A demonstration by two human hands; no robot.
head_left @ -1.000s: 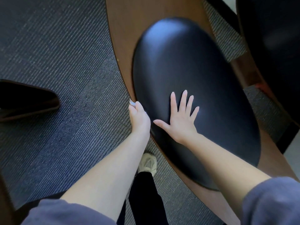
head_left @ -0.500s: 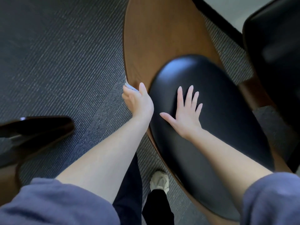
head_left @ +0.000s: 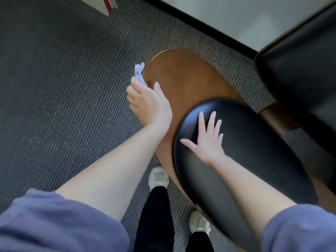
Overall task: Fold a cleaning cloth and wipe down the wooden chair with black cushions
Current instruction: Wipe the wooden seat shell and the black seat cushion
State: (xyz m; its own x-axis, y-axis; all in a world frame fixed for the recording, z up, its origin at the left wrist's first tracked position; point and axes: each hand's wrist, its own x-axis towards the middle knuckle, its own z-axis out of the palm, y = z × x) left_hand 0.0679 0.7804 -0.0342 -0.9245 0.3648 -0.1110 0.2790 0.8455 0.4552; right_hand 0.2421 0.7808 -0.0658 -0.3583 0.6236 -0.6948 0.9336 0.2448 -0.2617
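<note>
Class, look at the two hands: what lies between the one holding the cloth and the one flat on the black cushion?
In the head view, bare brown wooden chair panel separates left hand and right hand.

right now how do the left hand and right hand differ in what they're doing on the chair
The left hand is closed around a pale blue cloth, while the right hand holds nothing. The left hand is at the edge of the brown wooden shell; the right hand lies on the black cushion. The left hand's fingers curl; the right hand's are spread flat. Both arms are bare below pushed-up blue-grey sleeves.
</note>
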